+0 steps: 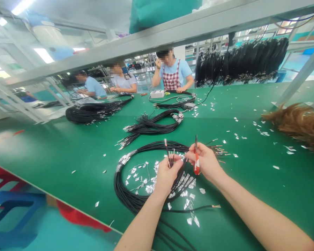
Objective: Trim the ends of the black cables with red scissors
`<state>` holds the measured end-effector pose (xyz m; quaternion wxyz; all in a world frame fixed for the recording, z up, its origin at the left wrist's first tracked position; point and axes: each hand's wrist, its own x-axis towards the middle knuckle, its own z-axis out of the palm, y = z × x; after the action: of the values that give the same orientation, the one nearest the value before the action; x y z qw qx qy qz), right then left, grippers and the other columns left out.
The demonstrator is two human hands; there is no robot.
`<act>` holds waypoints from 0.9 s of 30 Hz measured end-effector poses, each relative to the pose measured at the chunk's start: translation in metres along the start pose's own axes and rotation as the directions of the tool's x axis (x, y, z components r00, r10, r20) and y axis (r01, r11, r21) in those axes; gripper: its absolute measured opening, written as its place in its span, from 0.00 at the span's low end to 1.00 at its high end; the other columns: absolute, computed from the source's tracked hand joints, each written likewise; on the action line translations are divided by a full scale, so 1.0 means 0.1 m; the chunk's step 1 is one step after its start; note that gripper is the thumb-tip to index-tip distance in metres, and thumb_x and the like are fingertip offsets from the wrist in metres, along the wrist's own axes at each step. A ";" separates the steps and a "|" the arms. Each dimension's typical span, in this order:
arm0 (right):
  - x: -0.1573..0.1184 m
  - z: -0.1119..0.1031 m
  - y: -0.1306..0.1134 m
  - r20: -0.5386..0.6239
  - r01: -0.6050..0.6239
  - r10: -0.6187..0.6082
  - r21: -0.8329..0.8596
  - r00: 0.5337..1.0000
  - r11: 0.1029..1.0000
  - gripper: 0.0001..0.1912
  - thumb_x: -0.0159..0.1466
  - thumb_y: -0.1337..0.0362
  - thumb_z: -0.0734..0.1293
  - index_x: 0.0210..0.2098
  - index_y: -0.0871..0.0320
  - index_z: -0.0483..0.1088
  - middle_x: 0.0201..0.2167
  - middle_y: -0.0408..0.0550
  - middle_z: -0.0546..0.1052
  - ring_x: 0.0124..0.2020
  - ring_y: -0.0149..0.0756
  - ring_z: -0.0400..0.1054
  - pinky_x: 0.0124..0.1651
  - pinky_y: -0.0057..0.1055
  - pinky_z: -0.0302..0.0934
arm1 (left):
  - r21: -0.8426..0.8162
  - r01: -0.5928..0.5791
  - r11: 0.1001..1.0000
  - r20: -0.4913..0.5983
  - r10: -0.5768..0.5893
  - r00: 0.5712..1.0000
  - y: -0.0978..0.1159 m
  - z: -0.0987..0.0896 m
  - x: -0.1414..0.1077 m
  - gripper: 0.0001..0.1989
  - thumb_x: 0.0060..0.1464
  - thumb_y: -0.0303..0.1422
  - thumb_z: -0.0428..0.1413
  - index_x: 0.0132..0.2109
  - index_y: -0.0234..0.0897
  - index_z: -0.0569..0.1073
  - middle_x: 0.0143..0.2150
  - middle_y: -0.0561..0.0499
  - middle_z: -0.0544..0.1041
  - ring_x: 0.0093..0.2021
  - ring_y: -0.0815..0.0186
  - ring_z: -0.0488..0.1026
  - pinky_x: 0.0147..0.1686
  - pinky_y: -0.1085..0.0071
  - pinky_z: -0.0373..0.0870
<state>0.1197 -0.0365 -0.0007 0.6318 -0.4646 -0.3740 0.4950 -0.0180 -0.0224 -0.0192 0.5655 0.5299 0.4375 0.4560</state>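
My left hand (169, 170) is closed around several black cables, whose stripped ends (165, 143) stick up above the fingers. Close beside it, my right hand (205, 161) has a slim red-handled tool (196, 164) with a dark pointed tip aimed upward; its exact kind is unclear. The right thumb and fingertips also pinch near a cable by the left hand, though what lies between them is too small to tell. Under both hands a coiled bundle of black cables (124, 190) rests on the green table (89, 184), bound with silvery wrap (125, 158). Foil scraps (149, 188) lie inside the coil.
Further back are two more cable bundles (157, 125) (94, 111). Brown bristles (298, 125) lie at the right. A grey shelf beam (157, 35) crosses overhead, with hanging black cables (240, 64) behind. Three people sit opposite, one in a checked apron (172, 78). Blue stools (13, 216) stand lower left.
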 end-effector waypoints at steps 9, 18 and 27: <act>0.00 0.04 -0.04 0.171 -0.015 -0.001 0.095 0.985 0.995 0.14 0.46 0.67 0.71 0.26 0.58 0.60 0.18 0.34 0.67 0.16 0.22 0.60 0.19 0.21 0.54 | -0.198 0.235 0.951 0.308 -0.167 0.937 0.04 0.03 -0.01 0.09 0.42 0.34 0.58 0.27 0.32 0.67 0.19 0.55 0.66 0.13 0.81 0.49 0.13 0.78 0.41; 0.05 0.02 0.04 0.229 -0.140 0.105 0.145 0.968 0.979 0.13 0.48 0.67 0.70 0.29 0.58 0.61 0.19 0.37 0.69 0.18 0.24 0.63 0.22 0.22 0.56 | -0.318 0.321 0.892 0.403 -0.179 0.898 -0.03 -0.06 0.03 0.09 0.44 0.33 0.58 0.29 0.32 0.65 0.20 0.57 0.64 0.13 0.82 0.49 0.13 0.80 0.41; -0.04 0.07 0.08 0.108 0.098 -0.084 -0.133 0.991 0.986 0.12 0.48 0.63 0.70 0.26 0.58 0.63 0.22 0.38 0.68 0.23 0.26 0.61 0.28 0.27 0.57 | -0.118 0.126 0.985 0.078 -0.117 0.990 -0.07 0.01 -0.01 0.10 0.40 0.32 0.59 0.28 0.35 0.64 0.13 0.63 0.57 0.12 0.79 0.49 0.12 0.79 0.44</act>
<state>0.1100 -0.0377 -0.0067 0.6004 -0.4637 -0.4600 0.4614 -0.0168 -0.0233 -0.0260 0.6388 0.4825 0.4199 0.4276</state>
